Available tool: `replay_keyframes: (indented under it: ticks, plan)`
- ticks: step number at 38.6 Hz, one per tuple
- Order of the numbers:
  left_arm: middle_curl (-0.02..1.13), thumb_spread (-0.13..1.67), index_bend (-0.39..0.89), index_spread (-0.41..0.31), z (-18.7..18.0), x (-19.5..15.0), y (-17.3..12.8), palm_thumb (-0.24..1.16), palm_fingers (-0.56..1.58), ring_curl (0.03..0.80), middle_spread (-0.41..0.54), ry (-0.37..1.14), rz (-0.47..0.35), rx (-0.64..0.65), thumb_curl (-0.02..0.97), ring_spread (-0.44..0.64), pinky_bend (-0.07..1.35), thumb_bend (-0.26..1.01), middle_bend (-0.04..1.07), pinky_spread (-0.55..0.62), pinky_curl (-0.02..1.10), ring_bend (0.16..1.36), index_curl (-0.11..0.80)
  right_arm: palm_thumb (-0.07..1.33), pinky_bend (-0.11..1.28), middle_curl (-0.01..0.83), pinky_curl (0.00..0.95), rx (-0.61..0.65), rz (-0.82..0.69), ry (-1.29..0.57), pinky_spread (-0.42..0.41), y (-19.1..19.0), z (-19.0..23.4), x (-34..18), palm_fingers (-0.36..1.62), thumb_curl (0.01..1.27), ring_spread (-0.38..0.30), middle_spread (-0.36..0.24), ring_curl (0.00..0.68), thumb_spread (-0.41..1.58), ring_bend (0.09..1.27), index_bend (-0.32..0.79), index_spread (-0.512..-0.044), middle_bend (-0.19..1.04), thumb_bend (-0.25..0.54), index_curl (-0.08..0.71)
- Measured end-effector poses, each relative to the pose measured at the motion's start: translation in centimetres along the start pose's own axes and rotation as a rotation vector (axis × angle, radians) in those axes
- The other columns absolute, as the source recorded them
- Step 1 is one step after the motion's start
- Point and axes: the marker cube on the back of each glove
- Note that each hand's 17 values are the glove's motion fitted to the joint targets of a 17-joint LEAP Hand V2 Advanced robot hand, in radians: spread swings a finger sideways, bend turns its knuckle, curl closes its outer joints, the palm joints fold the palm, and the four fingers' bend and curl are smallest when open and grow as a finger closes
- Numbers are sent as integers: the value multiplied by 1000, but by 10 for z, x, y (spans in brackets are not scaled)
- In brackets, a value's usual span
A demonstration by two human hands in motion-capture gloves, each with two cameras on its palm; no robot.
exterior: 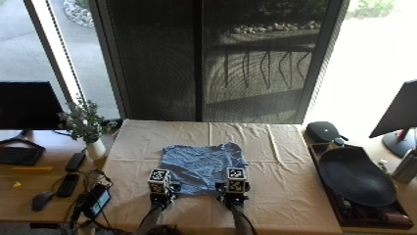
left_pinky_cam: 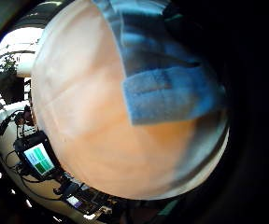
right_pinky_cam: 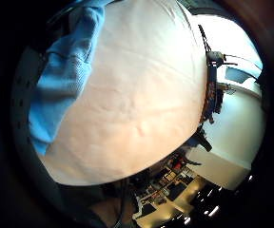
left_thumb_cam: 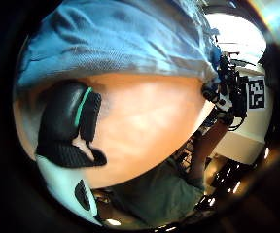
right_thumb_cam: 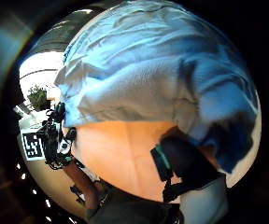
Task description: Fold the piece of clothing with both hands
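Tall dark window panels close off the far side of the room, and in front of them stands the table (exterior: pixel 287 161), covered with a cream cloth. On that cloth lies the blue garment (exterior: pixel 198 164), spread roughly flat, crumpled, slightly wider than deep, so its long axis runs 9 to 3 o'clock across the person. Both hands sit at the garment's near hem: the left hand (exterior: pixel 159 193) at the near-left corner, the right hand (exterior: pixel 233 192) at the near-right corner, well apart from each other. From either hand the bulk of the fabric lies toward 12 o'clock, so a fold is judged to carry the near hem away from the person; neither hand is nearer to the garment than the other. The outside view hides the fingers under the gloves' fittings, so it does not show whether the hem is pinched. The left thumb side palm view shows a gloved thumb (left_thumb_cam: pixel 69 121) over bare cloth just below the blue hem, apparently clear of it; the right thumb side palm view shows a gloved digit (right_thumb_cam: pixel 183 163) at the fabric edge, contact unclear. The state of both hands therefore cannot be told. The left little finger side palm view adds a ribbed blue band (left_pinky_cam: pixel 172 95) lying on the cloth.
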Motion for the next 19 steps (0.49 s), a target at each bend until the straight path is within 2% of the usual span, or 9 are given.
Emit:
replay_keyframes:
  ticks: [2, 3, 6, 7, 10, 12, 14, 17, 19]
  plan:
    - [360, 1194, 317, -28, 14, 2, -18, 458, 308, 277, 78, 17, 16, 126, 295, 226, 698, -8, 259, 211, 263, 659, 233, 606, 744, 277, 345, 48, 42, 39, 63, 0, 0, 2, 132, 330, 63, -9, 254, 1067, 407, 110, -403, 214, 5, 215]
    - [355, 1200, 328, -44, 20, 2, -27, 456, 363, 264, 53, 18, 19, 185, 294, 205, 690, -10, 262, 188, 258, 636, 240, 620, 723, 288, 339, 81, 53, 55, 45, 0, -2, 3, 205, 331, 25, -31, 262, 1083, 427, 135, -407, 236, 10, 224]
    - [354, 1223, 330, -90, 19, 4, -41, 494, 587, 265, -35, -33, 7, 360, 298, 89, 704, 7, 264, 76, 265, 627, 266, 708, 647, 300, 308, 184, 70, 104, -12, -4, -3, 4, 493, 349, -91, -110, 261, 1138, 459, 241, -409, 262, 54, 260]
    - [347, 1228, 323, -98, 11, 4, -45, 500, 600, 257, -50, -71, 3, 448, 297, 70, 692, 7, 251, 57, 256, 613, 271, 716, 632, 300, 302, 217, 82, 125, -23, -9, -1, 6, 502, 350, -111, -122, 257, 1146, 453, 232, -409, 252, 54, 258]
    - [361, 1236, 290, -145, -15, 6, -55, 538, 865, 262, -134, -179, 0, 675, 303, -58, 710, 16, 286, -82, 270, 600, 285, 788, 575, 308, 290, 294, 111, 168, -91, -30, 12, 16, 787, 368, -201, -177, 270, 1166, 477, 323, -393, 239, 84, 300]
    - [369, 1241, 289, -179, -21, 10, -43, 570, 1008, 272, -177, -180, 7, 633, 308, -135, 683, 26, 296, -154, 273, 601, 300, 851, 547, 322, 287, 313, 113, 176, -140, -32, 10, 20, 959, 387, -256, -211, 279, 1159, 475, 363, -379, 252, 108, 328]
    - [383, 1240, 283, -207, -25, 13, -22, 588, 1096, 284, -211, -132, 18, 513, 310, -197, 651, 27, 310, -209, 281, 592, 314, 881, 503, 339, 283, 285, 104, 179, -179, -24, 1, 22, 1067, 395, -290, -236, 288, 1158, 485, 329, -365, 286, 114, 335]
    - [433, 1248, 253, -249, -36, 12, 12, 599, 1276, 323, -267, -50, 51, 305, 308, -273, 626, 22, 390, -281, 305, 621, 331, 939, 484, 377, 307, 169, 52, 180, -246, -5, -19, 21, 1283, 397, -308, -256, 347, 1172, 590, 260, -347, 354, 136, 357]
    - [448, 1247, 237, -264, -48, 10, 29, 612, 1313, 339, -291, -26, 97, 188, 309, -301, 614, 21, 414, -311, 313, 635, 341, 947, 486, 390, 317, 60, -10, 176, -276, 13, -36, 19, 1327, 394, -309, -265, 368, 1177, 626, 234, -339, 366, 133, 368]
